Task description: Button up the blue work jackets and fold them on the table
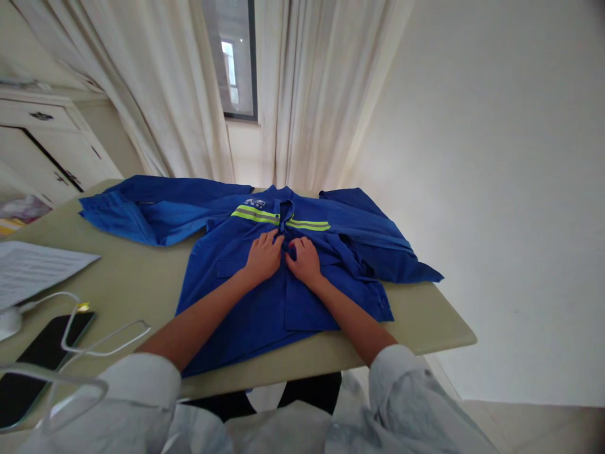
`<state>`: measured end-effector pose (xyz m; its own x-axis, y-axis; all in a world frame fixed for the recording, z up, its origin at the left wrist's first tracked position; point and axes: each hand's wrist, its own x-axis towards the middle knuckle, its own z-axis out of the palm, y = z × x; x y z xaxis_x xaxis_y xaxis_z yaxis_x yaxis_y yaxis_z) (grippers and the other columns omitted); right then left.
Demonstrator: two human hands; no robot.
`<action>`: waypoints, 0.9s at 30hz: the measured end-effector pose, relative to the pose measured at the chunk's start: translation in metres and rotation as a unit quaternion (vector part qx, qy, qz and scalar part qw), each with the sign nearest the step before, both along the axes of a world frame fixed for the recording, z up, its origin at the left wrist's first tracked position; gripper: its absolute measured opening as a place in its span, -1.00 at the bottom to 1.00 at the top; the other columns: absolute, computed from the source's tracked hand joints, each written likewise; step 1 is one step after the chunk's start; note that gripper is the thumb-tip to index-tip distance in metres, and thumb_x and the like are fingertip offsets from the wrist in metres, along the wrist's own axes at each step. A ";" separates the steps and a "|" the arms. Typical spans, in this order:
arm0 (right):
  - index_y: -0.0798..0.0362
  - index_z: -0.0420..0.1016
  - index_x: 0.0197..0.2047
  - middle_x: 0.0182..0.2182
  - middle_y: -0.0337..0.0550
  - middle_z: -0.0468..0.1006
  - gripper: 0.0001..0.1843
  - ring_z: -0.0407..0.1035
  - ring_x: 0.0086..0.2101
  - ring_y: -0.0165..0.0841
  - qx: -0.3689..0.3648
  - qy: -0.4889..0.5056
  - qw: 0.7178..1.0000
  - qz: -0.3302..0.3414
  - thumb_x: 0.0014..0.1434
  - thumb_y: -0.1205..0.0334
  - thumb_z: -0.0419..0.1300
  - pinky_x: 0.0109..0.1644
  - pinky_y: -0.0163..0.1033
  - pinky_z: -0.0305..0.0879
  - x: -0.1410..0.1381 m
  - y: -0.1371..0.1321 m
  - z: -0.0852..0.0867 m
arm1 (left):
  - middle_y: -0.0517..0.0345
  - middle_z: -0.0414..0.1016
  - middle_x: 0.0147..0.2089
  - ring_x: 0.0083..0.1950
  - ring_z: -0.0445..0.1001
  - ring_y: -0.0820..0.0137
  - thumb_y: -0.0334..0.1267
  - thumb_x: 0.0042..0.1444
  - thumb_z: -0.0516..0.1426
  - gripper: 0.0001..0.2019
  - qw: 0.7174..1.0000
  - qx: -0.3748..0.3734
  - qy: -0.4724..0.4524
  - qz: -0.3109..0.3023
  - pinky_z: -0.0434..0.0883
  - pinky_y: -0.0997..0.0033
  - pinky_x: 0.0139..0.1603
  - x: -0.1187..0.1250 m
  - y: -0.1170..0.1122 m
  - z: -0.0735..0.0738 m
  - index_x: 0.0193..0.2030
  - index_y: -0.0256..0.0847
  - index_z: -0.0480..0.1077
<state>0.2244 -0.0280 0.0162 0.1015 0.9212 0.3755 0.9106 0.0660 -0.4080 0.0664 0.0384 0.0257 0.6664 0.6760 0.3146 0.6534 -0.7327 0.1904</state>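
A blue work jacket with yellow-green reflective stripes lies spread on the table, front side up, its collar toward the window. A small white logo marks its chest at the left. Both of my hands are at the jacket's front opening, just below the stripe. My left hand has its fingers closed on the edge of the opening. Beside it, my right hand pinches the other edge of the front, with a fold of cloth between thumb and fingers. The fingertips partly hide the cloth there, and no button can be made out between them.
The beige table has a rounded right corner. At the left lie a printed sheet, a dark phone and a white cable. Behind are curtains, a window and a white cabinet; a wall stands at the right.
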 end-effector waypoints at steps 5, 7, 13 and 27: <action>-0.04 0.41 -0.07 -0.15 -0.10 0.55 -0.74 0.44 -0.13 -0.19 -0.105 -0.023 0.992 0.061 0.16 0.35 0.27 -0.05 -0.18 0.35 -0.011 -0.087 0.001 | -0.10 0.47 0.28 0.25 0.45 0.14 -0.28 0.41 0.01 -0.63 0.980 -0.105 -0.007 -0.172 0.35 0.04 0.31 -0.041 -0.066 -0.020 0.30 -0.16 0.35; -0.05 0.41 -0.06 -0.17 -0.14 0.59 -0.68 0.48 -0.16 -0.23 -0.111 0.023 0.993 0.030 0.15 0.47 0.17 -0.07 -0.20 0.34 -0.008 -0.104 0.000 | -0.11 0.41 0.35 0.31 0.41 0.12 -0.30 0.37 0.07 -0.52 0.974 -0.128 -0.003 -0.186 0.31 0.02 0.35 -0.052 -0.076 -0.022 0.41 -0.16 0.24; -0.01 0.44 -0.08 -0.34 -0.27 0.59 -0.69 0.50 -0.33 -0.33 -0.115 0.335 0.935 0.030 0.08 0.39 0.18 -0.25 -0.28 0.34 0.007 -0.106 -0.011 | -0.06 0.56 0.08 0.09 0.51 0.03 -0.06 0.25 0.27 -0.60 0.978 -0.165 0.028 -0.122 0.38 0.05 0.03 -0.037 -0.072 -0.007 0.16 -0.14 0.42; -0.06 0.37 -0.02 -0.28 -0.26 0.52 -0.63 0.48 -0.30 -0.32 -0.087 0.129 0.986 0.058 0.15 0.50 0.08 -0.16 -0.26 0.34 -0.007 -0.098 0.019 | 0.07 0.54 -0.02 0.05 0.49 0.17 -0.38 0.22 0.15 -0.76 0.961 -0.206 -0.145 -0.118 0.35 0.10 0.07 -0.032 -0.079 -0.028 0.01 -0.12 0.33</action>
